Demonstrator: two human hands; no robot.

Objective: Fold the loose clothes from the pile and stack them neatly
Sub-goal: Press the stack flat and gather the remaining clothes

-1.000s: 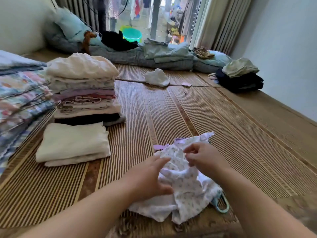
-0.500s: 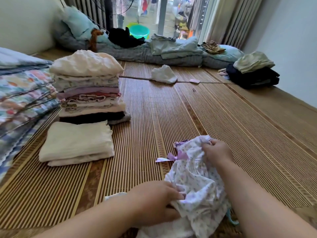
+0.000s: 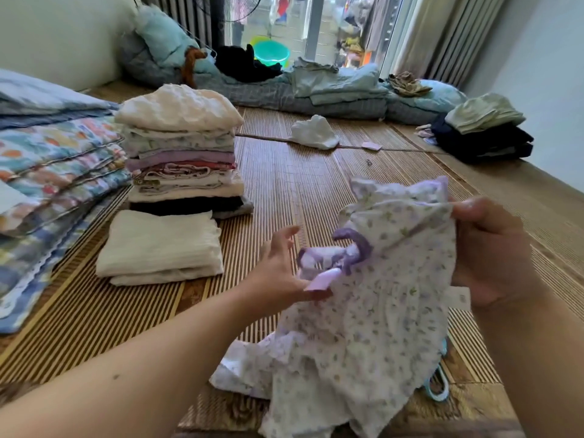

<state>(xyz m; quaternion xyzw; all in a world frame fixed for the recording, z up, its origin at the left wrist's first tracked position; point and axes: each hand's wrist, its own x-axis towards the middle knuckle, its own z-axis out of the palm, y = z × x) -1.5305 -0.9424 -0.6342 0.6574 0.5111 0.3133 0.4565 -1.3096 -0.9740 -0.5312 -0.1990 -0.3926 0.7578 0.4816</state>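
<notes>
Holding the dress point(image 3: 379, 311) up off the mat point(image 3: 300, 191) right now: the right hand point(image 3: 493, 254) has one top corner bunched in a tight grip, while the hem still drags on the mat near my knees. My left hand point(image 3: 281, 273) is spread wide with straight fingers, right beside the purple bow point(image 3: 350, 248) and gripping nothing as far as I can see.

My take is this is the shake-it-out bit before the actual fold. I'd grab the other shoulder with the left hand so both top corners are level, give it a flick, then lay it front down on bare mat. Tuck the bow and ribbon flat so they don't make a lump, fold the sides in, fold it up from the hem, then put it on the stack point(image 3: 183, 153) or the white cloth point(image 3: 161, 248) in front of it.

Hard to see:
- the far shoulder is curled in behind the bow, can't tell where it ends
- right fingers are hidden behind the fabric
- a blue hanger point(image 3: 437, 387) pokes out from under the skirt, and I can't tell if it's tangled in it
- the lower hem is cut off by the frame
</notes>
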